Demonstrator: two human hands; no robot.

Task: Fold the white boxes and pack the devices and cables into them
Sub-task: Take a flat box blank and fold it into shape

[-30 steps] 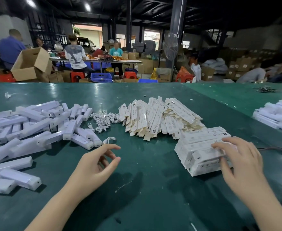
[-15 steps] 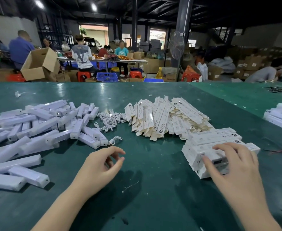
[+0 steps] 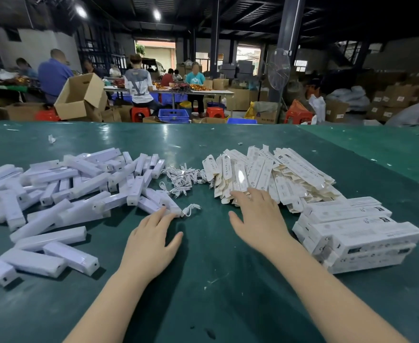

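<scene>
Hands reach forward over a dark green table (image 3: 203,305) at the centre of the frame. The left hand (image 3: 151,236) lies flat with fingers straight and spread, its fingertips (image 3: 162,212) touching the near end of one white device at the edge of the pile of devices (image 3: 79,184) that fills the left half of the table. The right hand (image 3: 260,216) is likewise released, fingers extended, their tips resting on the near edge of the heap of flat unfolded boxes (image 3: 265,174) at centre right; it grasps nothing.

Between those two heaps, above the left hand, sits a tangle of white cables (image 3: 183,178), and a single coiled cable (image 3: 190,209) lies just beside the left fingertips. At lower right a stack of folded boxes (image 3: 357,233) lies on its side, well packed together. Dark printed panels and small marks show on the box ends and on the flat cartons, but the writing is too small and blurred to read.

Beyond the table's far edge, in the upper half of the frame, people sit at a long worktable; one seated person (image 3: 139,85) wears a pale shirt with a large "V" and "L" style monogram on the back. An open brown carton (image 3: 82,97) tilts at upper left, beside red stools and a blue crate (image 3: 173,116).
</scene>
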